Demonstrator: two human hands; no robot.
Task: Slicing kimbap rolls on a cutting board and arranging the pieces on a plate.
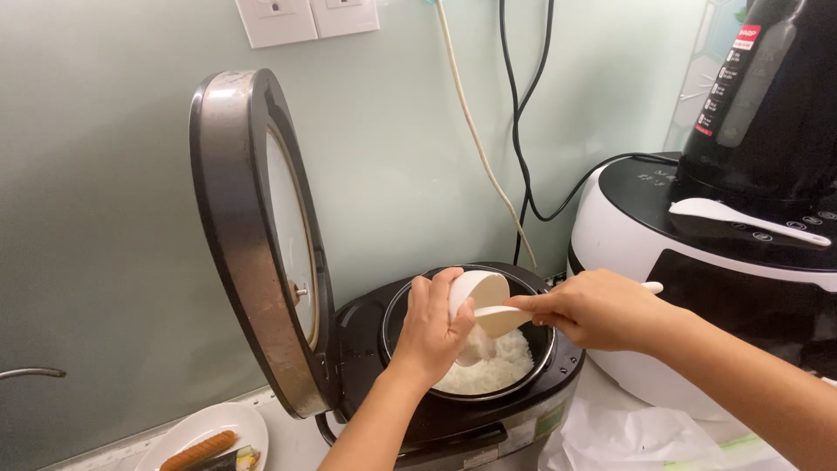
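A black rice cooker stands with its lid swung up to the left, and white cooked rice lies in the inner pot. My left hand holds a small white bowl tilted over the pot. My right hand grips a white rice paddle whose blade sits just under the bowl's mouth, above the rice.
To the right is a white and black appliance with a second white paddle on top and a black kettle-like unit behind. A plate with a sausage lies front left. Cables hang down the green wall.
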